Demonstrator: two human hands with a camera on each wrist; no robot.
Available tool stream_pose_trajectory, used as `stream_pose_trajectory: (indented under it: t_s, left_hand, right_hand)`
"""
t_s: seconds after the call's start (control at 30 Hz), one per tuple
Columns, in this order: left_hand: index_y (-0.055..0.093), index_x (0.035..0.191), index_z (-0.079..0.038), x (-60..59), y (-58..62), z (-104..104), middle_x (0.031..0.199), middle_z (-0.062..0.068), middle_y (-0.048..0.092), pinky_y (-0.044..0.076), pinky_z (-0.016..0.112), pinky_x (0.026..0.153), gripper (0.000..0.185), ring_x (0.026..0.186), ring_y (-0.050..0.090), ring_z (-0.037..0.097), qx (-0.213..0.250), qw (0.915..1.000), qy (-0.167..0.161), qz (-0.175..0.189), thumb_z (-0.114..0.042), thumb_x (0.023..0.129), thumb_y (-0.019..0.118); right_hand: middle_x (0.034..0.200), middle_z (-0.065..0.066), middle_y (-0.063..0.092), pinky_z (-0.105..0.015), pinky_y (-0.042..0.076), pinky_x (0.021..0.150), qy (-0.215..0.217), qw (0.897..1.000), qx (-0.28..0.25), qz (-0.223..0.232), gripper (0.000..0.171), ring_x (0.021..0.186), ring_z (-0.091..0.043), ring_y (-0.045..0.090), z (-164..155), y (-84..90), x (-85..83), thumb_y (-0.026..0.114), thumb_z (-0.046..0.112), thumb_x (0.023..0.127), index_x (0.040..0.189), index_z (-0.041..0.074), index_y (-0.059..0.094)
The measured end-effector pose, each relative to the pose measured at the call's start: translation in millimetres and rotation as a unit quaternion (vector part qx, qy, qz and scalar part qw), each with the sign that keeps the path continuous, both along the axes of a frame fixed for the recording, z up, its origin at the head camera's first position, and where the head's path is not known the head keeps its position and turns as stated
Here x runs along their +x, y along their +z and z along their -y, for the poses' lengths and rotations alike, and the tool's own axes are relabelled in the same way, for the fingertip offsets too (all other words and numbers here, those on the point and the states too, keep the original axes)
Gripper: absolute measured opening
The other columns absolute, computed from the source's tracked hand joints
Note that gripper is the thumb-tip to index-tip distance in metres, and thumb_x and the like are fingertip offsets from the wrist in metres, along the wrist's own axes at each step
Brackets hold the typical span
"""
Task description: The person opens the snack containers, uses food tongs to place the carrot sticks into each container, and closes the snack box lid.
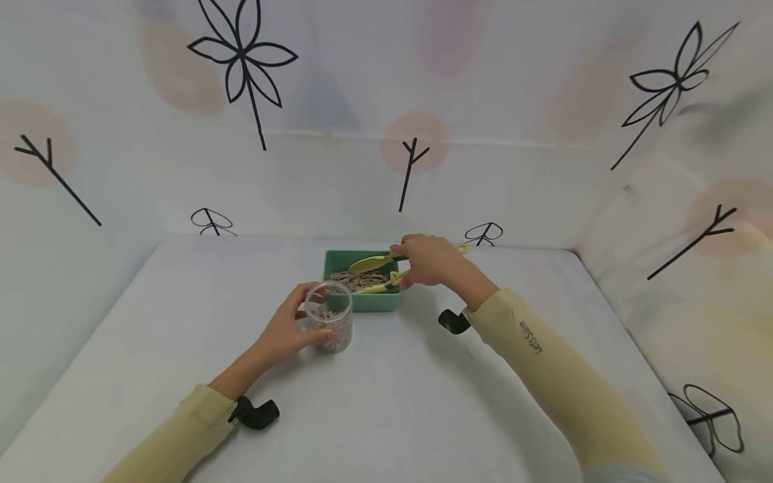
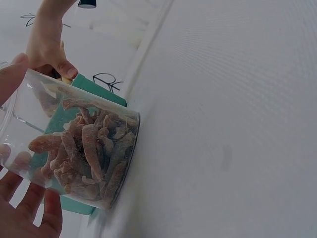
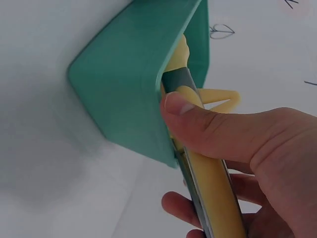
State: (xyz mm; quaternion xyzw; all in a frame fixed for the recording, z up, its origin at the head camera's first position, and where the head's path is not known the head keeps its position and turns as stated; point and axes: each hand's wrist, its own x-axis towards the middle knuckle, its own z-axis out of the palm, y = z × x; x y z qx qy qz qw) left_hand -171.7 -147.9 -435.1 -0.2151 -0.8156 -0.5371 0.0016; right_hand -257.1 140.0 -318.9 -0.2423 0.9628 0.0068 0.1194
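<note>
The left hand [image 1: 284, 332] is gripping the clear jar [image 1: 331, 322] on the counter [image 1: 398, 396], while the right hand [image 1: 430, 260] is squeezing yellow tongs [image 1: 373, 263] over the green tray [image 1: 379, 302].

Jar [image 1: 330, 323] on table [image 1: 386, 402], just before tray [image 1: 362, 300]

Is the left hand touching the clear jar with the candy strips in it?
Touching. In the head view the left hand wraps its thumb and fingers around the clear jar; the left wrist view shows fingertips pressed against its wall.
</note>
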Motion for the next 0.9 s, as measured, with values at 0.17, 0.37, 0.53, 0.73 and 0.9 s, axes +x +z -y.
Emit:
stream_pose_trajectory:
  t_s: [0.17, 0.37, 0.53, 0.73, 0.9]
  left_hand:
    - [0.041, 0.145, -0.013, 0.3, -0.6, 0.4, 0.135, 0.015, 0.052, 0.041, 0.055, 0.098, 0.082, 0.127, 0.047, 0.029, -0.002, 1.0, 0.001, 0.0, -0.018, 0.077, 0.088]
    - [0.042, 0.144, -0.012, 1.5, -1.1, -0.7, 0.135, 0.013, 0.053, 0.042, 0.055, 0.098, 0.081, 0.126, 0.047, 0.031, -0.002, 1.0, 0.003, -0.001, -0.017, 0.078, 0.087]
    - [0.041, 0.145, -0.011, 2.6, 0.3, -0.3, 0.135, 0.015, 0.053, 0.041, 0.054, 0.097, 0.082, 0.126, 0.047, 0.03, 0.002, 1.0, 0.001, -0.004, -0.016, 0.078, 0.087]
    - [0.042, 0.145, -0.011, 2.3, 0.3, 1.1, 0.134, 0.015, 0.053, 0.043, 0.055, 0.097, 0.08, 0.126, 0.047, 0.029, 0.001, 1.0, -0.003, -0.008, -0.017, 0.079, 0.087]
    - [0.042, 0.144, -0.011, 2.0, -0.6, 1.3, 0.134, 0.018, 0.053, 0.044, 0.055, 0.096, 0.079, 0.125, 0.049, 0.03, 0.004, 0.9999, -0.005, -0.011, -0.014, 0.078, 0.087]
  right_hand:
    - [0.141, -0.008, 0.053, -0.046, 0.048, 0.094, -0.007, 1.0, -0.013, 0.013, 0.079, 0.12, -0.029, 0.055, 5.4, -4.7, -5.9, 0.082, 0.038, 0.083, 0.15, 0.016, 0.047]
    - [0.141, -0.009, 0.054, -0.046, 0.048, 0.095, 0.001, 0.999, -0.032, -0.009, 0.074, 0.121, -0.029, 0.056, 4.6, -16.3, -6.7, 0.08, 0.042, 0.084, 0.147, 0.017, 0.051]
    - [0.13, -0.005, 0.06, -0.039, 0.052, 0.077, 0.014, 0.997, -0.053, -0.053, 0.066, 0.1, -0.022, 0.063, 3.9, -26.0, -0.1, 0.079, 0.043, 0.085, 0.142, 0.017, 0.058]
    - [0.12, -0.003, 0.065, -0.034, 0.05, 0.064, 0.011, 0.992, -0.08, -0.094, 0.056, 0.086, -0.018, 0.064, 2.9, -33.4, 8.1, 0.08, 0.041, 0.084, 0.133, 0.018, 0.065]
    - [0.118, -0.003, 0.066, -0.035, 0.051, 0.064, -0.002, 0.991, -0.091, -0.097, 0.054, 0.086, -0.019, 0.066, 2.9, -33.2, 12.0, 0.08, 0.04, 0.085, 0.131, 0.016, 0.067]
